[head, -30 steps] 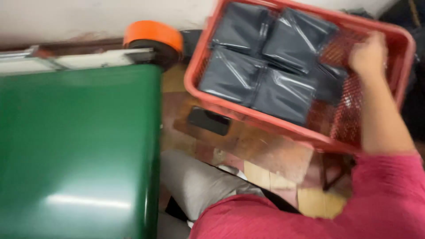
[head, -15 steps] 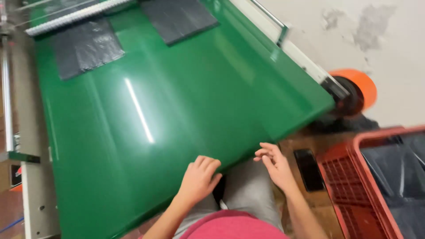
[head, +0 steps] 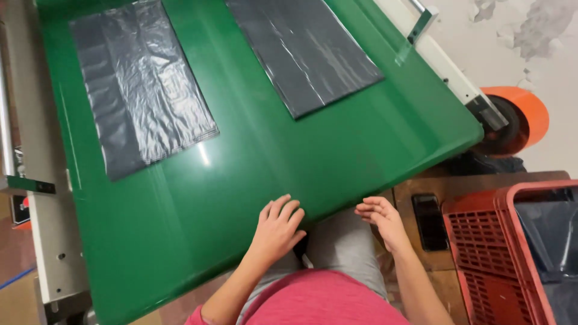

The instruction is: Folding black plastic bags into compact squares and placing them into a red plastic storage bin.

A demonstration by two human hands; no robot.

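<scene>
The green conveyor belt (head: 253, 150) fills most of the frame. Two flat black plastic bags lie on it: one upper left (head: 141, 84), one top centre (head: 304, 51). At lower centre the left hand (head: 277, 232) rests open on the belt's edge; the right hand (head: 380, 219) hovers empty, fingers loosely curled. Taking each bag flat with both hands would avoid creases.

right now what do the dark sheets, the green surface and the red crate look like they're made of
The dark sheets look like thin plastic film, probably flat bags: crinkled, shiny and slightly see-through. The green surface under the left hand seems a smooth glossy belt, perhaps rubber or vinyl, as it mirrors the lamp. The red crate looks like moulded rigid plastic, with a gridded wall.
</scene>
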